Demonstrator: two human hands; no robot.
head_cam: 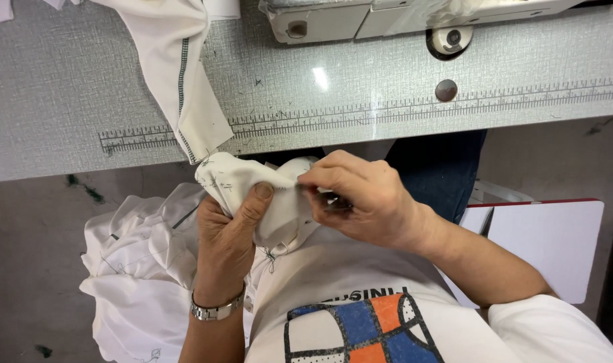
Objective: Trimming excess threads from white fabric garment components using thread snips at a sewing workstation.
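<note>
Just below the near edge of the grey textured sewing table (64, 81), at the centre of the view, both hands meet on a bunched piece of white fabric with small dark stitch marks (236, 180). The left hand (227, 235), wearing a silver metal wristwatch (215, 310), comes up from six o'clock and is closed around the bundle, thumb pressed flat on top, apparently to keep the cloth taut and steady. The right hand (363, 198) reaches in from four o'clock, fingers curled tight and pinched on the fabric's edge; something small and dark shows under those fingers, but what it is cannot be told. The work sits close to the chest, likely so the seam can be seen up close.

At eleven o'clock a long white fabric strip with a dark stitched edge (185, 81) hangs over the table, draping past the printed ruler scale (387, 107) along the front edge. At twelve to one o'clock sits the base of the pale sewing machine (333, 17). At eight o'clock a loose pile of white garments (135, 262) rests in the lap area, within easy reach. At three o'clock lies a white flat board with a red edge (548, 238).
</note>
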